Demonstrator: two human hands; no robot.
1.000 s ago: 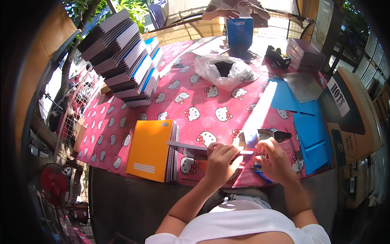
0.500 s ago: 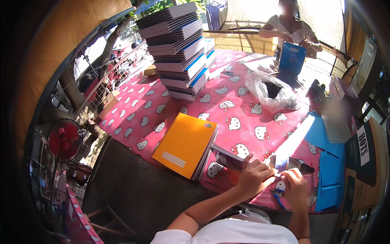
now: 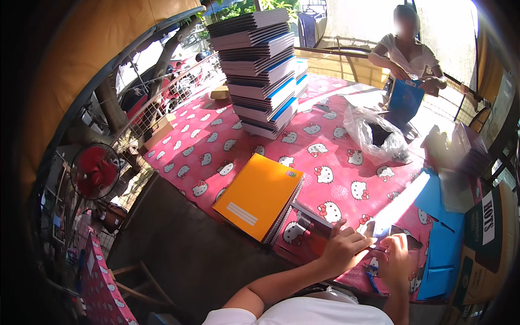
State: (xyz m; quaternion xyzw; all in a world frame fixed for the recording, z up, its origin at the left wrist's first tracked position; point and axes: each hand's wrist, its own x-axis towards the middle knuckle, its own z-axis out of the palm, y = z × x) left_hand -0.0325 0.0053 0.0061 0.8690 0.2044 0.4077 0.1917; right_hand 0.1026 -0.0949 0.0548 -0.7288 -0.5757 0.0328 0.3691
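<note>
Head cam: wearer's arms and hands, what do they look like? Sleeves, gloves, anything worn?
Both hands are bare: no gloves on the left hand or the right hand, and no watch or ring shows at this size. The forearms are uncovered. A white short-sleeved top shows at the lower edge.

A white short-sleeved shirt (image 3: 303,313) is worn. Both forearms are left bare, and no gloves are worn.

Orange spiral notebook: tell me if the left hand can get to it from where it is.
Probably yes. The orange spiral notebook lies flat on the pink tablecloth, just left of the left hand, and nothing stands between them. The hand is busy on a small item, so it would need to let go first.
</note>
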